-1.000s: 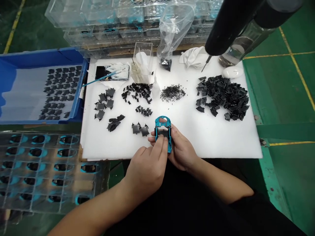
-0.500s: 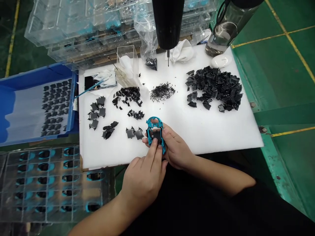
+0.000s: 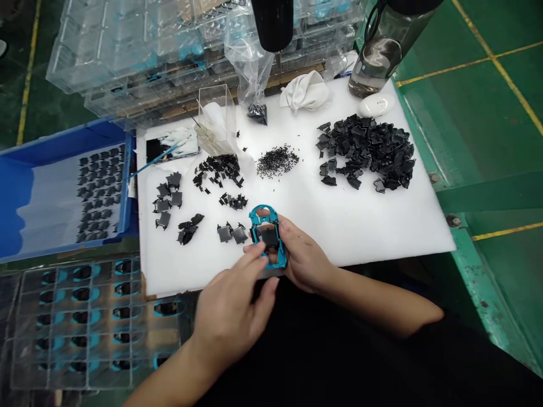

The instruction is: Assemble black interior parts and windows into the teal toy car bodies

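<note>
Turquoise frame (image 3: 280,258) is sitting gripped in your right hand (image 3: 305,257); your left hand (image 3: 229,305), pressing the black panel (image 3: 269,236) inside it a second ago, is drawing back, fingers loosely spread. Two dark plates (image 3: 238,233) are lying just left of the grip.

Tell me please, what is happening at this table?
A person's right hand holds a blue frame with a dark plate inside it. The left hand is at the frame's near left side, reaching over the edge; whether it touches is unclear. Piles of black parts lie beyond on the white board.
</note>
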Demonstrator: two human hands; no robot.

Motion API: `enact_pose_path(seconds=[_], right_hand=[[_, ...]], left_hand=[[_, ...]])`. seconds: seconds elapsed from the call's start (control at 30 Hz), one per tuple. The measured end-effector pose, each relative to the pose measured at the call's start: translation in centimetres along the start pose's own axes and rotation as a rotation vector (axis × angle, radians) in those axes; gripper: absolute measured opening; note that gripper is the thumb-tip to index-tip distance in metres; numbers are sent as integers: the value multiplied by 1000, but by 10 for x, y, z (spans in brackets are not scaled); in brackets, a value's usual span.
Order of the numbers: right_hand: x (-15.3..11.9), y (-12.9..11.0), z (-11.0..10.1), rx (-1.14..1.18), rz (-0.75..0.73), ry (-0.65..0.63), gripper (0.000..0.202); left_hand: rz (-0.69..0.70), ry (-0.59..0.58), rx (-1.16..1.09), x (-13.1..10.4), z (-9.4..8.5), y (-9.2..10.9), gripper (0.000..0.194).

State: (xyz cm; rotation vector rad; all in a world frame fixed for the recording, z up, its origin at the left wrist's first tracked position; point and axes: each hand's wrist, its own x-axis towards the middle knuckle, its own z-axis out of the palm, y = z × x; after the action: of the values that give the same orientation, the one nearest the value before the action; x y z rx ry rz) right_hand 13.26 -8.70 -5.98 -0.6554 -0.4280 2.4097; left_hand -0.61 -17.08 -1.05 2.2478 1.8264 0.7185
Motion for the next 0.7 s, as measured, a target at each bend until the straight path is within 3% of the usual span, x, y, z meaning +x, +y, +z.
enact_pose_path(seconds=[0.1,0.17,0.23,0.33,0.47,0.7], right_hand=[[-3,-6,2,25,66,-46,42],[-5,-8,4,-18,90,-79,41],[-7,-9,5,-129,77,-77,43],[-8,-8,7,-389,10,-34,38],[-8,-7,9,-630,-87,10,38],[-10,-6,11,-663,-111,7,43]], left_hand=[[-173,65,-232,6,-9,-21,69],[-273,-31,-418,11,-10,-34,76],[-343,-134,-621,15,-8,-43,71],[-444,-196,-846,16,-2,-46,60],[-486,-173,-891,13,3,-43,54],[-528,-165,-879,7,3,-43,58]])
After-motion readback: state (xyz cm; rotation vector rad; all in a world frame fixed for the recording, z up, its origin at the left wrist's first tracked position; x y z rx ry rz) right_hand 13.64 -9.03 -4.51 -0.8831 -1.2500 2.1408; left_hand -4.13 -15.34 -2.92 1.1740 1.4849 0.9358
